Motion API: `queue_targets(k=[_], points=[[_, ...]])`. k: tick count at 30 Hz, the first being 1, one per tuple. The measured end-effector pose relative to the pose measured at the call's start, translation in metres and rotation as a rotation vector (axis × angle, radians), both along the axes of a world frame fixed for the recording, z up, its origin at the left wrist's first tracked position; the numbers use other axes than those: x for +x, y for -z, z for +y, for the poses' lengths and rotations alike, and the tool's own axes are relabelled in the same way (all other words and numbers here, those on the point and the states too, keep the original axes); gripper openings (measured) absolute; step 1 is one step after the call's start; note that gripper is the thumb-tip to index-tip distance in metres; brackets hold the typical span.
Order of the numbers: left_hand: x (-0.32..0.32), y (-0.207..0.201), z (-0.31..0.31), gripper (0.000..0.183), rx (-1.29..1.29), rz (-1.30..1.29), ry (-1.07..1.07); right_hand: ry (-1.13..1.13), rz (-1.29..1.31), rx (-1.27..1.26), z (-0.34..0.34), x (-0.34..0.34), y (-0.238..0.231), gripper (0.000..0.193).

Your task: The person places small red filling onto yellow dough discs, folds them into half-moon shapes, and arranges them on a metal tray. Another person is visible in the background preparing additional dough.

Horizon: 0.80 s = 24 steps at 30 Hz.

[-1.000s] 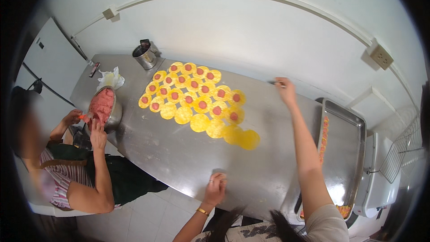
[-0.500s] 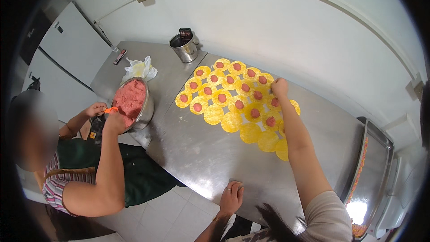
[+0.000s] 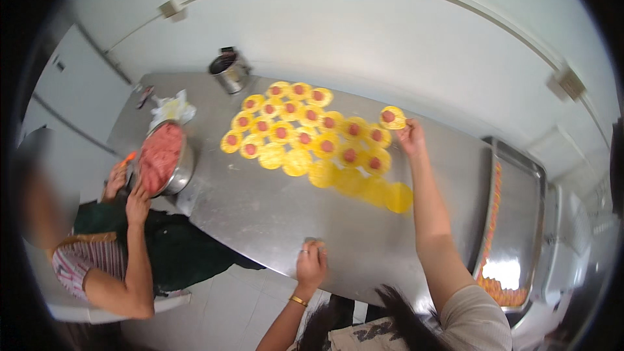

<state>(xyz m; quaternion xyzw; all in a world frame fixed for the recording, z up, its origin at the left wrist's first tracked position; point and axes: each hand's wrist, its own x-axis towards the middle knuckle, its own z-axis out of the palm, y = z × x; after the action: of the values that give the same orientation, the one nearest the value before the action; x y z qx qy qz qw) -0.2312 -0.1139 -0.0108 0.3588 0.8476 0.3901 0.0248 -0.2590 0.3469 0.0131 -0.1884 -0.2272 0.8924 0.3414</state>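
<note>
My right hand (image 3: 411, 135) is closed on the edge of a round yellow dough wrapper (image 3: 399, 124) with a dab of pink minced meat (image 3: 388, 116) on it. It holds the wrapper up beside the far right end of the laid-out rows. On the steel table (image 3: 260, 214), several yellow wrappers (image 3: 297, 162) lie in slanting rows, most topped with meat; those in the nearest row are bare. At the table's near edge rests my left hand (image 3: 312, 263), its fingers curled in. Whatever it may hold is hidden.
To the left, a co-worker's hand (image 3: 138, 205) touches a steel bowl (image 3: 185, 166) of minced meat; the other holds an orange-handled tool. A metal pot (image 3: 231, 78) and crumpled plastic bag (image 3: 172, 109) stand behind. At right lies a metal tray (image 3: 534, 221) with small filled pieces along its edges.
My right hand has lifted a meat-topped wrapper from the far right end of the rows. The view has shifted, and my left hand stays by the table edge. The co-worker's hands have moved lower.
</note>
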Motion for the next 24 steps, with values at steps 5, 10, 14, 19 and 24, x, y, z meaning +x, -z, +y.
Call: queue_targets(k=[5, 10, 14, 19, 24], points=[[0.021, -0.008, 0.067, 0.025, 0.202, -0.647, 0.188, -0.032, -0.003, -0.089, -0.085, 0.124, -0.009, 0.025], [0.077, -0.032, 0.126, 0.035, 0.505, -1.488, 0.228, -0.002, -0.054, -0.204, -0.196, 0.224, -0.013, 0.02], [0.106, -0.032, 0.124, 0.031, 0.294, -1.41, 0.266, 0.059, -0.187, -0.15, -0.241, 0.275, -0.015, 0.016], [0.127, -0.013, 0.12, 0.025, -0.027, -0.86, 0.344, 0.163, -0.559, -0.06, -0.26, 0.311, -0.01, 0.02], [0.133, -0.014, 0.123, 0.032, -0.237, -0.559, 0.413, 0.092, -0.742, 0.049, -0.263, 0.317, 0.005, 0.031]])
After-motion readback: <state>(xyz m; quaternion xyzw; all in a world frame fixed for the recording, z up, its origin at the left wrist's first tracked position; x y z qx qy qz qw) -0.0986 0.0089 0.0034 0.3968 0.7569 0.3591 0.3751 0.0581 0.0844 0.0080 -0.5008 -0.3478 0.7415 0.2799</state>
